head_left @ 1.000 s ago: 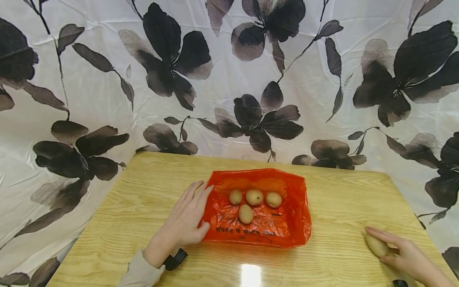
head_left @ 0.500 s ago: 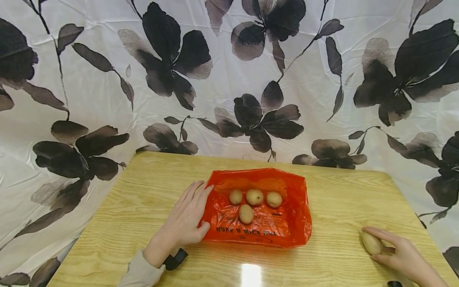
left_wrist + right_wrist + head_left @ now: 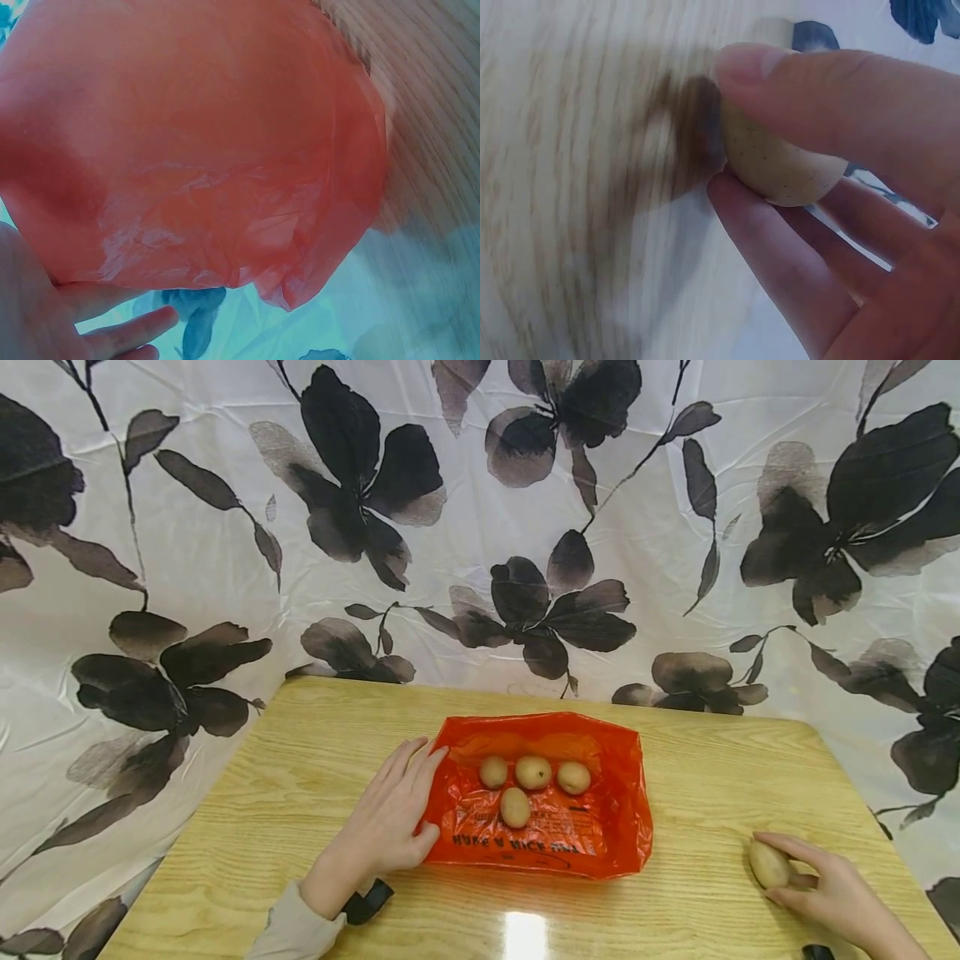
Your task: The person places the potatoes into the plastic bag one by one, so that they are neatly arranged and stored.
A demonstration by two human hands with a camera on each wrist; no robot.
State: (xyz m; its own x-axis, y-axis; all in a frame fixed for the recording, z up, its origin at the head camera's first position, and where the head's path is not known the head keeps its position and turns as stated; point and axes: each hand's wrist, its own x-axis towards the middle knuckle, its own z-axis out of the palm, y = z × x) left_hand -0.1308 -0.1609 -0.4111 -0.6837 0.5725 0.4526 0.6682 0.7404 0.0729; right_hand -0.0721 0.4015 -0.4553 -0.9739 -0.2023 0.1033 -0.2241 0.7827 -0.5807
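Observation:
A red plastic bag [image 3: 622,827] lies spread with its mouth upward at the table's middle, several potatoes [image 3: 515,807] inside on its printed base. My left hand [image 3: 393,814] rests at the bag's left rim, fingers extended and thumb apart; in the left wrist view, the bag's wall [image 3: 225,150] hides part of the hand. At the right, my right hand [image 3: 832,885] pinches another potato [image 3: 768,864] between thumb and fingers. The right wrist view shows that potato [image 3: 772,165] low by the wood; whether it touches the table I cannot tell.
The light wooden table [image 3: 705,793] extends on both sides of the bag. A white cloth with dark flowers [image 3: 465,510] hangs behind it. A black strap [image 3: 367,902] sits beneath the left wrist.
My right hand has moved a little to the left with the potato held in it. The left hand, the bag and the potatoes inside stay in place.

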